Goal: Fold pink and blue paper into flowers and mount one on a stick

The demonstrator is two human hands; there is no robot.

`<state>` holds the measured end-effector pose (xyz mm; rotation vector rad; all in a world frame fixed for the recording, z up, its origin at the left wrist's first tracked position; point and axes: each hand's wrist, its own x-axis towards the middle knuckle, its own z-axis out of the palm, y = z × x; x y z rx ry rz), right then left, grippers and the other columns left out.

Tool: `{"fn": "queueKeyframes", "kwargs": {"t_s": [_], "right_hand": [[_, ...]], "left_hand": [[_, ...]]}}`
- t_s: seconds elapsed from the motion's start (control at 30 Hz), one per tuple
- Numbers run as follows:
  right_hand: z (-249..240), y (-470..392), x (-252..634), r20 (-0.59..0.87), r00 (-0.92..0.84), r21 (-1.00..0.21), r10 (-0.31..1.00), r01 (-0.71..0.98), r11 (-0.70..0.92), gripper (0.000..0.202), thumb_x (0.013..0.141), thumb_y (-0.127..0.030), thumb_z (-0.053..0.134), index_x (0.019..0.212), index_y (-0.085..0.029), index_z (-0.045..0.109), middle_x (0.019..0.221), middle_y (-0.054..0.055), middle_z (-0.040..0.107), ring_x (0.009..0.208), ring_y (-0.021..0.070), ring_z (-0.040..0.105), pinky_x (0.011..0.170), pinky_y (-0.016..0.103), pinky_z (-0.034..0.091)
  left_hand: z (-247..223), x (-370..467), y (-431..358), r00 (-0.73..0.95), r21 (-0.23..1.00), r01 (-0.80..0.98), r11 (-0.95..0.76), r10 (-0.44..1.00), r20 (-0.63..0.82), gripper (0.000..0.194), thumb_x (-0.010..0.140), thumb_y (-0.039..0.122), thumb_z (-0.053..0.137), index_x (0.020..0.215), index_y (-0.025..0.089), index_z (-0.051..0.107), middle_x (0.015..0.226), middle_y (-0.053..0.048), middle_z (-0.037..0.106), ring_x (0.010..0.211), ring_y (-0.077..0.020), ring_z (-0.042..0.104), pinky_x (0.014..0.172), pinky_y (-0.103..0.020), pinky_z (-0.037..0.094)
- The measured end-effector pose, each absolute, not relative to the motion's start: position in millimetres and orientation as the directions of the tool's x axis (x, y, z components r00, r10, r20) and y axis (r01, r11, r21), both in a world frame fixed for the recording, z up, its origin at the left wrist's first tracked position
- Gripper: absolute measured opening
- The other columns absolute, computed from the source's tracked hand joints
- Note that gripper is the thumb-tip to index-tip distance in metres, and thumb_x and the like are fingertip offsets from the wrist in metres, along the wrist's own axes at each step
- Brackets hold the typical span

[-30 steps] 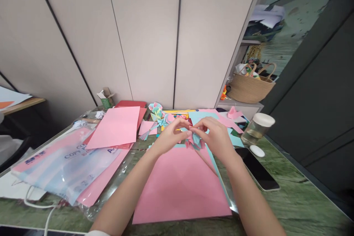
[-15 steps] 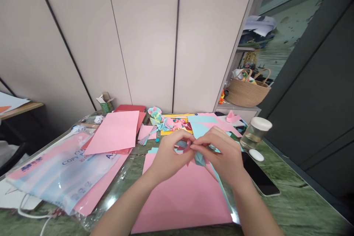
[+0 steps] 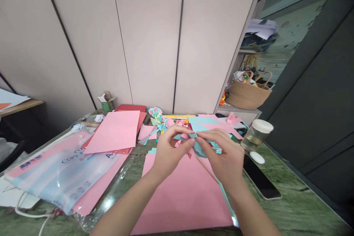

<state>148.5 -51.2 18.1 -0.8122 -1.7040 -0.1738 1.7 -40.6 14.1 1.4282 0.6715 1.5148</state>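
Note:
Between my two hands is a pink and light-blue paper flower (image 3: 198, 149) on a thin wooden stick (image 3: 208, 169). My left hand (image 3: 172, 151) pinches its blue petal edge from the left, thumb and forefinger closed on the paper. From the right, my right hand (image 3: 222, 151) pinches the same edge, its fingertips almost meeting the left ones. The stick slants down to the right beneath my right palm. Below both hands lies a stack of pink sheets (image 3: 179, 199) with light-blue paper under it. My fingers hide part of the flower.
Left are a plastic copy-paper bag (image 3: 63, 169) and a loose pink sheet (image 3: 116, 129). Finished paper flowers (image 3: 157, 116) and light-blue sheets (image 3: 203, 121) lie behind my hands. On the right are a phone (image 3: 261, 177), a white lid (image 3: 257, 157) and a lidded jar (image 3: 256, 135).
The flower has turned between my hands, so more of its light-blue paper faces up. My fingers have shifted to its upper edge, and the camera view has moved slightly.

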Motion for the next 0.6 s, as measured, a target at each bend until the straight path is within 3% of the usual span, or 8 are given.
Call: {"fn": "queueKeyframes", "kwargs": {"t_s": [0.17,0.4,0.6], "right_hand": [[17.7,-48.4,147.1,0.948,-0.106,-0.167,0.300,0.636,0.754,0.020,0.076,-0.007,0.063,0.088,-0.023,0.063,0.075,-0.001,0.070,0.066,0.0134,0.063,0.076,0.036,0.046],[23.6,-49.5,148.9,0.920,-0.117,-0.241,0.373,0.580,0.778,0.017,0.077,-0.009,0.062,0.086,-0.024,0.063,0.077,-0.001,0.070,0.070,0.0150,0.064,0.075,0.036,0.047],[23.5,-49.5,152.1,0.954,-0.161,-0.134,0.254,0.529,0.838,0.021,0.075,-0.008,0.061,0.088,-0.025,0.063,0.081,0.001,0.072,0.076,0.0173,0.066,0.079,0.039,0.049]], "left_hand": [[15.4,3.3,-41.1,0.078,0.864,-0.253,-0.434,0.881,0.466,0.012,0.072,0.021,0.069,0.082,0.019,0.063,0.083,-0.001,0.059,0.051,-0.0077,0.056,0.041,-0.022,0.053],[11.9,3.5,-38.7,0.072,0.838,-0.268,-0.475,0.858,0.509,0.011,0.073,0.020,0.070,0.083,0.021,0.065,0.085,-0.002,0.060,0.058,-0.0109,0.059,0.044,-0.024,0.054],[8.4,0.3,-37.2,-0.005,0.653,-0.110,-0.749,0.657,0.754,0.012,0.073,0.014,0.069,0.081,0.023,0.067,0.085,-0.004,0.069,0.088,-0.0200,0.065,0.080,-0.038,0.055]]}}
